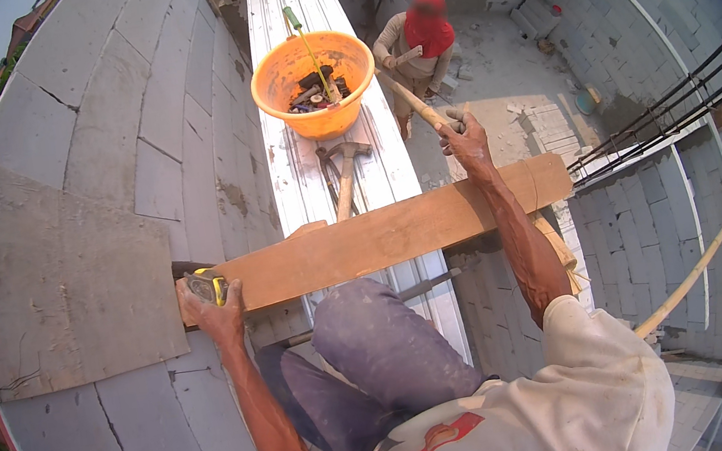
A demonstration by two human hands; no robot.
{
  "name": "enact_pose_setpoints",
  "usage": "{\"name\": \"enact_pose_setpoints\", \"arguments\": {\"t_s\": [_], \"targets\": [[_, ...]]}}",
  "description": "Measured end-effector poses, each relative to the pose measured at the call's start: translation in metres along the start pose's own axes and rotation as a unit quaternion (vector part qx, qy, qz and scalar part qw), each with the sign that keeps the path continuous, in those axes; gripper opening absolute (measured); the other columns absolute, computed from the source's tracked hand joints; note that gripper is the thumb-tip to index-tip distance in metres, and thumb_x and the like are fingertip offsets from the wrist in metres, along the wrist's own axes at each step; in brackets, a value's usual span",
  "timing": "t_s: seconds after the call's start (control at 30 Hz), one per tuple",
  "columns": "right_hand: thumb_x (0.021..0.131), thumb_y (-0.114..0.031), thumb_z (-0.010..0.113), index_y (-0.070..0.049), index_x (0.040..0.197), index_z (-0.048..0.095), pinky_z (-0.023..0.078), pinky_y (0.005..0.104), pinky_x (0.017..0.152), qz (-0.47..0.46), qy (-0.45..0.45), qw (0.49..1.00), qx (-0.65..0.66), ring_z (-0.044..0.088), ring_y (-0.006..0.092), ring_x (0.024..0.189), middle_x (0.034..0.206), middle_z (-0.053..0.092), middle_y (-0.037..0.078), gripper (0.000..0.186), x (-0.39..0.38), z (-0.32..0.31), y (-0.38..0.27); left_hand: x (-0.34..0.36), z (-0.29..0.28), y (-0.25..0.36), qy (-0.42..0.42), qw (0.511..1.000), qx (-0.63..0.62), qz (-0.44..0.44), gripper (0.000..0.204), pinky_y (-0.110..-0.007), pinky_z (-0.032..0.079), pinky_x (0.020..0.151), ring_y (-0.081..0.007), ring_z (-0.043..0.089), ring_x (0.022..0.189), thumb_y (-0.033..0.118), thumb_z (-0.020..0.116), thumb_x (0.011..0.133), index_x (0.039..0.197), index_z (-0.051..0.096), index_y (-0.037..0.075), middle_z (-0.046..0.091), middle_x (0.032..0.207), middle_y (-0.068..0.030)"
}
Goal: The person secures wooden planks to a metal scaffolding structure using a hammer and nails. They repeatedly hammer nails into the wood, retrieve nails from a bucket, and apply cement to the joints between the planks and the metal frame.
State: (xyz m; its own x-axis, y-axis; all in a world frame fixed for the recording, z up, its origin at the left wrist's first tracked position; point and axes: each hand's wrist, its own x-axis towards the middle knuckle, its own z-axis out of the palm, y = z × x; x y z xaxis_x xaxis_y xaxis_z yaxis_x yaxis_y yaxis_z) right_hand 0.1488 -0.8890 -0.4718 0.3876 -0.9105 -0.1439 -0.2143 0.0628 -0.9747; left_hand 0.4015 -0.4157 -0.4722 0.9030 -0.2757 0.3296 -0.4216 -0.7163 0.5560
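Observation:
A long brown wooden board (363,242) lies crosswise in front of me, above my bent knee. At its left end, my left hand (214,306) is closed on a black and yellow tape measure (206,287), pressed against the board. Beyond the board's right part, my right hand (466,144) closes around the near end of a pale wooden stick (416,102). The stick's far end reaches toward a co-worker in a red head covering (428,27), who stands lower down. Whether the co-worker also grips it, I cannot tell.
An orange basin (319,121) with several tools stands on a ribbed white metal plank (390,166). A hammer (345,177) lies nearer. Grey block walls (105,178) rise left; rebar rods (668,108) jut in at right. A curved pole (687,279) sticks up lower right.

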Motion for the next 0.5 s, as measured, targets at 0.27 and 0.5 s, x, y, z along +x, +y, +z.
{"name": "enact_pose_setpoints", "arguments": {"t_s": [0.27,0.5], "targets": [[0.075,-0.014,0.090,0.009,0.141,0.032,0.062,0.0385,0.070,0.072,0.094,0.961,-0.250,0.068,0.0275,0.097,0.119,0.061,0.023,0.091,0.125,-0.051,0.064,-0.002,0.022,0.021,-0.009,1.000,-0.004,0.018,0.103,-0.046,0.031,0.121,-0.0396,0.039,0.143,0.023,0.091,0.075,0.153,0.032,-0.008,0.040,0.153,-0.0268],[0.084,-0.018,0.080,0.013,0.099,0.065,0.063,0.0379,0.056,0.198,-0.092,0.953,-0.212,0.074,0.0287,0.073,0.087,0.070,0.020,0.037,0.073,-0.034,0.017,-0.001,-0.003,0.012,-0.025,1.000,-0.004,-0.006,0.108,-0.048,0.028,0.122,-0.0406,0.033,0.147,0.022,0.091,0.072,0.155,0.028,-0.006,0.035,0.157,-0.0271]]}}
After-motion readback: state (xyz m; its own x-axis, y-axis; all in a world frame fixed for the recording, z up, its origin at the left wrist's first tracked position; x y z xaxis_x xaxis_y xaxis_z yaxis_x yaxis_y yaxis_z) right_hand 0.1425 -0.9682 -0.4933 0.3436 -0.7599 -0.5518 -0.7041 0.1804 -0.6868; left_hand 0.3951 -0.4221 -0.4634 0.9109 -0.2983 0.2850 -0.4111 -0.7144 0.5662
